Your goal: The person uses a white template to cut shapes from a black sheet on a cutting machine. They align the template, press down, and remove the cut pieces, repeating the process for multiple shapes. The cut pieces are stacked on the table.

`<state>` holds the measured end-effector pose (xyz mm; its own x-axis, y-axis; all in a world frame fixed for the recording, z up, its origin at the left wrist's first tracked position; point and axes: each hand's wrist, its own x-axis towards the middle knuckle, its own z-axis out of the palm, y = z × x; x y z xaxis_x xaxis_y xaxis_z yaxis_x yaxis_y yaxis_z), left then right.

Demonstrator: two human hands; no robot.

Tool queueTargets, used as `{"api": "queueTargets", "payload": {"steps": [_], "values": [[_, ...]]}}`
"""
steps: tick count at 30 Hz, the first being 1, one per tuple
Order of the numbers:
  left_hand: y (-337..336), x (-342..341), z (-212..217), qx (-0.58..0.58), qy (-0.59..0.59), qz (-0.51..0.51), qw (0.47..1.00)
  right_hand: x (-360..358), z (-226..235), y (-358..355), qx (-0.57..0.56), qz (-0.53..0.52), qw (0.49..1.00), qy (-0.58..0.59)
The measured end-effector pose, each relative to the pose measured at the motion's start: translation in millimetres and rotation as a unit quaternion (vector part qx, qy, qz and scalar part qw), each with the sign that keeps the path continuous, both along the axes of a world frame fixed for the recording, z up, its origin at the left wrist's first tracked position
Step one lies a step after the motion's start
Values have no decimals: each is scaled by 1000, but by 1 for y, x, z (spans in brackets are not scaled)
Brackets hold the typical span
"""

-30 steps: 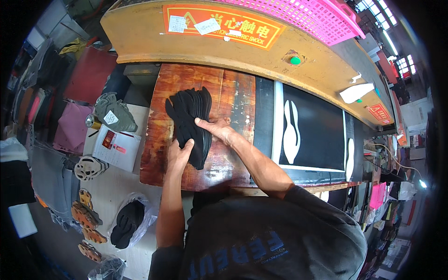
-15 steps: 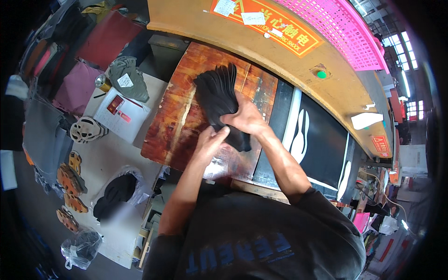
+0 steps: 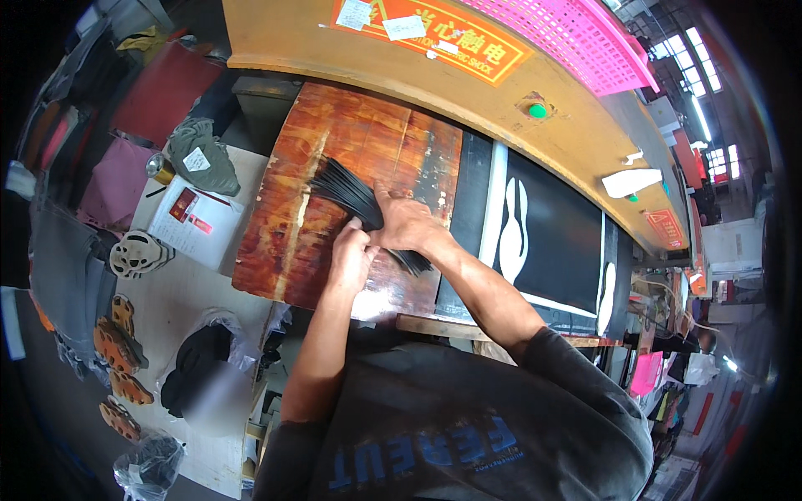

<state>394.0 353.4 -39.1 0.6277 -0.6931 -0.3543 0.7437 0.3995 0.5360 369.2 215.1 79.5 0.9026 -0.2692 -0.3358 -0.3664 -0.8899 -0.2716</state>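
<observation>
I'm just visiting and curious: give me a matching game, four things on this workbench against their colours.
Things:
1. stack of thin sheets held by both hands
2. round button on the machine
3. slotted basket on top
4. worn wooden board

Colours:
A. pink
B. reddish brown
C. black
D. green

Pairs: 1-C, 2-D, 3-A, 4-B

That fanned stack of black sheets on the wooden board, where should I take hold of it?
Grip the stack of black sheets at its bunched near end, from your side. There the sheets converge under the left hand and right hand; the far ends splay loose.
</observation>
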Motion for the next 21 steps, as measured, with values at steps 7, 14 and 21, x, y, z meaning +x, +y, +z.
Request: {"api": "queueTargets", "payload": {"steps": [7, 14, 21], "values": [[7, 3, 7, 112, -38, 8, 993, 13, 2, -20, 156, -67, 985, 13], [3, -21, 55, 63, -267, -23, 961, -53, 15, -47, 633, -108, 727, -242], [17, -20, 67, 214, -574, -17, 790, -100, 36, -48, 620, -56, 704, -344]]}}
